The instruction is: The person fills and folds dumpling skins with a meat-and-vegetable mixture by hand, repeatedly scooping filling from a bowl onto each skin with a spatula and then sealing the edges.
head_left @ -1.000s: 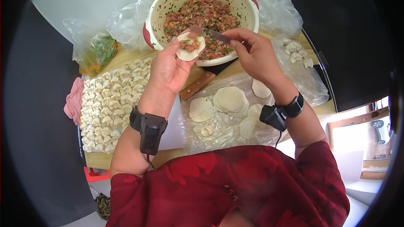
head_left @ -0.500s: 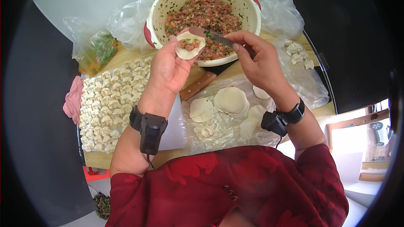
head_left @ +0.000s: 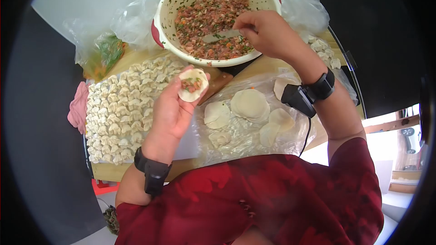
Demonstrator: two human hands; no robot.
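A round dough wrapper [head_left: 198,75] with a patch of meat filling [head_left: 191,85] lies across the fingers of my left hand [head_left: 171,111], in front of the bowl's near rim. My right hand [head_left: 267,34] pinches one end of a flat metal spatula [head_left: 221,36], whose blade rests on the meat and herb filling [head_left: 213,11] inside the large cream bowl [head_left: 167,16]. Below and right of my left hand, a stack of wrappers [head_left: 250,104] and several loose ones [head_left: 217,115] lie on plastic sheeting [head_left: 236,147].
Rows of folded dumplings [head_left: 120,113] cover the left of the table. A wooden handle [head_left: 219,81] shows beside my left hand. Plastic bags stand around the bowl, one with greens and orange bits [head_left: 109,54]. More dough pieces [head_left: 323,51] lie at right; a pink cloth [head_left: 78,109] hangs left.
My left hand has moved down and away from the bowl with the filled wrapper. My right hand has moved up, taking the spatula from the wrapper into the bowl's filling.
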